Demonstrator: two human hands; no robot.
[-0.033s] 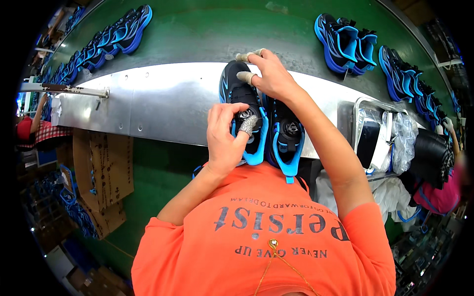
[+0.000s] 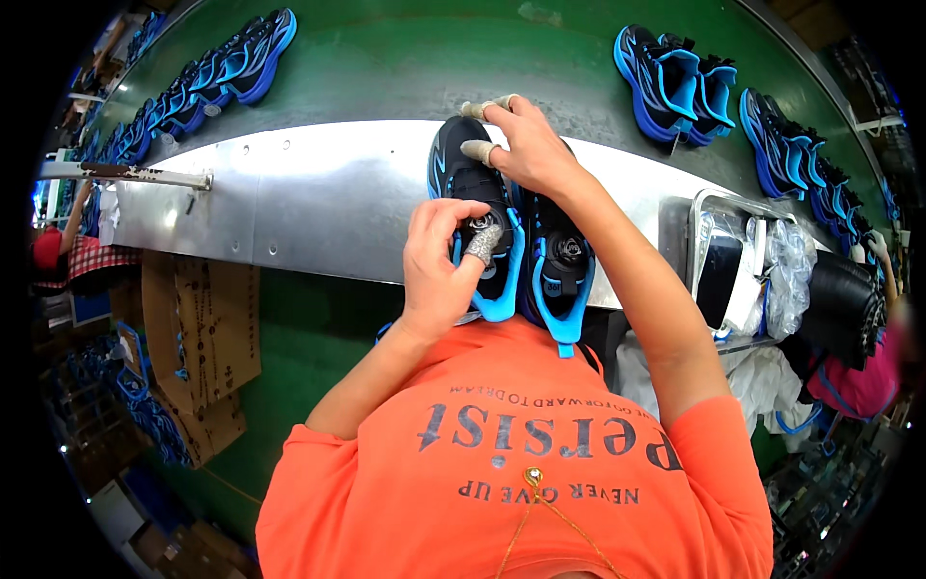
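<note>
Two black shoes with bright blue collars stand side by side before me, toes pointing away. The thumb and index finger of my left hand pinch the round black dial on the tongue of the left shoe. A silvery wrap covers that thumb. Up at the same shoe's toe, my right hand grips it, with pale finger covers on the thumb and fingertips. The right shoe shows its own dial untouched; my right hand and forearm hide part of its front.
A shiny metal ledge borders the green conveyor belt. Shoes line its left and right sides. A wire basket with plastic bags sits at right, a metal bar at left. Cardboard stands below. Other people work at both edges.
</note>
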